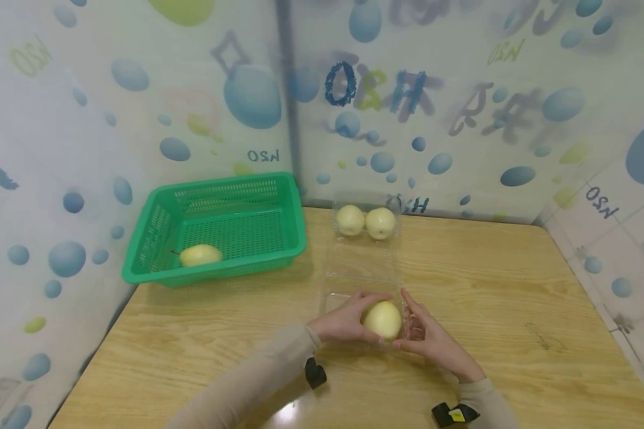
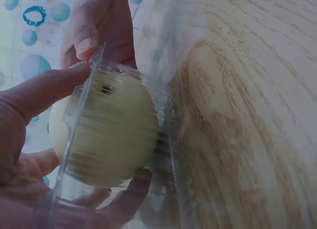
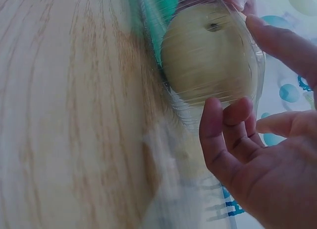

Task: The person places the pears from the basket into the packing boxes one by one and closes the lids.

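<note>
My left hand (image 1: 349, 320) grips a pale yellow pear (image 1: 383, 320) at the right end of a clear plastic container (image 1: 335, 298). Through the ribbed wall in the left wrist view, the pear (image 2: 116, 135) shows its dark end. On the container's right side, my right hand (image 1: 434, 342) holds the edge between thumb and forefinger. Its other fingers (image 3: 213, 125) curl against the outer wall, as the right wrist view shows. Two more pears, a left one (image 1: 350, 220) and a right one (image 1: 380, 223), sit side by side in clear plastic farther back.
A green basket (image 1: 214, 275) with slotted sides stands at the back left, with one stemmed pear (image 1: 201, 255) inside. The wooden table (image 1: 488, 280) meets bubble-printed walls (image 1: 451, 119) at the back and sides. A dark wrist mount (image 1: 315, 373) sits on the left sleeve.
</note>
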### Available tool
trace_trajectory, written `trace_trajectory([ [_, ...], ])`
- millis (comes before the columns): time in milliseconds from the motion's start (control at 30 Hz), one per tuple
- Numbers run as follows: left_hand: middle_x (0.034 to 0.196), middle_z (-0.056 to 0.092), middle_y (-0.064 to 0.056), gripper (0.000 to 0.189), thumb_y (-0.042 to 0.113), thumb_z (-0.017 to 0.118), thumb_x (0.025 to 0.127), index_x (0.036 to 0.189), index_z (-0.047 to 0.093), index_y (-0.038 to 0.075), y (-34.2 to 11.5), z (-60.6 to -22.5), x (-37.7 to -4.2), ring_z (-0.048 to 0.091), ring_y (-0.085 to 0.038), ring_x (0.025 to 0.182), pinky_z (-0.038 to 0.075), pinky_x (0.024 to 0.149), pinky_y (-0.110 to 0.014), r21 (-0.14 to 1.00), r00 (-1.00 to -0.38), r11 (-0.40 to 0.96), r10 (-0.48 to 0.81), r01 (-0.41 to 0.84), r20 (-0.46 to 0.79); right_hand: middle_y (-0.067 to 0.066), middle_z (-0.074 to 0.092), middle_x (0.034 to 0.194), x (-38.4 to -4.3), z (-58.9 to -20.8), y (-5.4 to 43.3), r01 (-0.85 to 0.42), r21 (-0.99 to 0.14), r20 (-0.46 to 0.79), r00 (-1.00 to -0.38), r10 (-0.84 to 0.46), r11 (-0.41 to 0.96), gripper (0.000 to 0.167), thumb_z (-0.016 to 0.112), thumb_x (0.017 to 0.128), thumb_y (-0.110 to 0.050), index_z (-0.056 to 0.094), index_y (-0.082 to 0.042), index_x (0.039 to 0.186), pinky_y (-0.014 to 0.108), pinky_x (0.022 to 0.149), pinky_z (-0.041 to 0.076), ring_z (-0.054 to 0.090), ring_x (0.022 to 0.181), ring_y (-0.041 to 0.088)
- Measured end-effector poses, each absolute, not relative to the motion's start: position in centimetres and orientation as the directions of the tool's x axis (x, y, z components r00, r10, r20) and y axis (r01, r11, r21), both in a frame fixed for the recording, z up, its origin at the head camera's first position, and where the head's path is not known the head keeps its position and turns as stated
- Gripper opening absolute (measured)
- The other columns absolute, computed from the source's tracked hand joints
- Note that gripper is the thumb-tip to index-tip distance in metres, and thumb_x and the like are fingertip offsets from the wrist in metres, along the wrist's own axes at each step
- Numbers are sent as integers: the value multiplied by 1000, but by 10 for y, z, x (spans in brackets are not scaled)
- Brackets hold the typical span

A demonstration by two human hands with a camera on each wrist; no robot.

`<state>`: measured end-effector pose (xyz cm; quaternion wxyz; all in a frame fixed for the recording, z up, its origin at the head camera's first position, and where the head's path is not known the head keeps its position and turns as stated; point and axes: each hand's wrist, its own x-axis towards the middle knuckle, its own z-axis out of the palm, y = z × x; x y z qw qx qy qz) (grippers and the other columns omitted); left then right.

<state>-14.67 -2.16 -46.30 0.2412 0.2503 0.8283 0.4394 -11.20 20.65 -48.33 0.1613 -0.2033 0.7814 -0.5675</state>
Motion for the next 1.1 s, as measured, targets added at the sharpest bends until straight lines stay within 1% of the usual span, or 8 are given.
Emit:
trace_trajectory([
  [133,132,39,-11,91,20,84,74,151,34,22,-23,-464,-147,49,-21,109,44,89,-34,846,-748,485,642,222,-171,17,30,113,-112,-483,206,-140,-950,-19,-866,-500,279,102,75,84,-9,3,-7,155,27,83,49,50,96,26],
  [233,136,37,-12,94,23,84,75,152,31,22,-24,-463,-148,48,-21,111,44,90,-34,843,-743,483,650,238,-163,17,30,113,-112,-483,206,-139,-951,-18,-866,-500,275,102,75,84,-9,3,-7,155,27,81,49,50,93,25],
  [400,142,37,-12,96,25,84,75,153,28,19,-28,-459,-148,46,-22,117,42,92,-34,831,-746,488,651,266,-143,16,30,110,-112,-483,207,-151,-957,4,-860,-510,248,102,75,83,-7,3,-6,155,25,76,50,49,87,20],
  [567,147,35,-10,95,25,84,75,153,29,17,-31,-455,-151,40,-23,126,41,95,-32,835,-746,469,656,286,-113,16,30,109,-112,-484,207,-164,-959,21,-857,-514,233,101,75,83,-6,3,-6,155,24,74,49,49,85,17],
  [700,149,34,-10,95,24,84,76,152,28,16,-37,-453,-151,37,-24,131,39,100,-36,842,-738,447,669,302,-90,16,31,109,-112,-483,207,-164,-958,21,-859,-512,236,102,75,83,-6,3,-5,155,25,75,50,49,86,18],
  [800,151,33,-10,95,24,84,76,153,28,15,-42,-453,-150,35,-26,134,35,104,-41,837,-734,446,675,317,-82,17,32,110,-112,-483,206,-164,-956,19,-860,-510,241,102,76,82,-6,3,-5,155,25,76,50,49,87,20],
  [1033,150,31,-16,96,20,84,75,152,27,11,-55,-448,-152,37,-34,132,42,100,-42,850,-734,429,675,307,-76,19,32,112,-111,-482,205,-145,-956,-3,-864,-503,255,105,77,81,-7,2,-6,155,28,78,52,52,90,23],
  [1100,150,31,-16,95,21,84,75,152,28,10,-58,-445,-153,36,-34,133,42,100,-43,843,-736,433,674,320,-67,19,31,113,-112,-482,205,-146,-954,-6,-865,-501,263,105,77,81,-7,2,-6,155,28,78,52,53,91,24],
])
